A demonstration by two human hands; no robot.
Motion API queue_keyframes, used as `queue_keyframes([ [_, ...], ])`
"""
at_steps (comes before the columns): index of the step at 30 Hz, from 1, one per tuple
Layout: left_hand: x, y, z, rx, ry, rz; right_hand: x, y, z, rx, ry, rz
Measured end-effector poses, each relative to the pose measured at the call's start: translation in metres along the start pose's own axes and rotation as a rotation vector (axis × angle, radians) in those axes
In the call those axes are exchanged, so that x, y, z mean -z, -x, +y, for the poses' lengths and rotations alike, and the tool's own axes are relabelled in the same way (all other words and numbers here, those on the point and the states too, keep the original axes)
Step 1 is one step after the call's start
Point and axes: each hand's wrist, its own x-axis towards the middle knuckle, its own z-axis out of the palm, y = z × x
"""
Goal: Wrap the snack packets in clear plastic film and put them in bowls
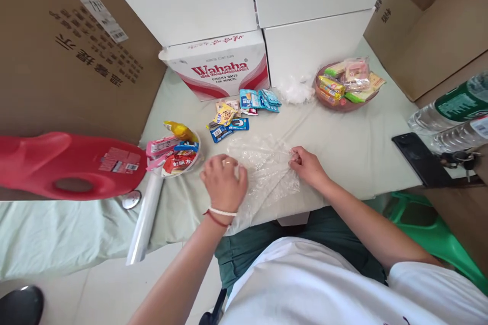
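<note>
A thin, crinkled clear plastic bag (272,175) lies spread on the cloth in front of me. My right hand (307,165) pinches its right edge between thumb and fingers. At the bag's left side is my left hand (224,183), back upward, fingers loosely bent and thumb apart, with nothing visible in it; whether its fingertips touch the plastic is hidden. Just beyond the bag sits a loose pile of small snack packets: blue ones (219,133), a yellow one (224,114) and light blue ones (251,99). Left of my left hand, a clear bowl (199,150) holds colourful wrapped snacks.
A brown basket (324,99) of snacks stands at the back right beside crumpled clear plastic (295,90). A Wahaba-style carton (224,66) backs the table. On the left are a red jug (76,162) and a plastic roll (145,221); on the right, a phone (419,157) and bottles (450,106).
</note>
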Motion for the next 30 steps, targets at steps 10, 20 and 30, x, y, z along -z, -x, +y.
queue_keyframes([
  [10,-0.067,0.002,-0.033,-0.103,-0.177,-0.324,0.035,0.016,0.011,-0.091,-0.13,-0.086],
  [20,-0.064,0.002,-0.029,-0.099,-0.231,-0.333,0.046,-0.078,-0.041,-0.468,-0.437,-0.288],
  [30,-0.068,0.006,-0.031,-0.124,-0.108,-0.243,0.017,-0.133,-0.053,-0.424,-0.196,-0.284],
])
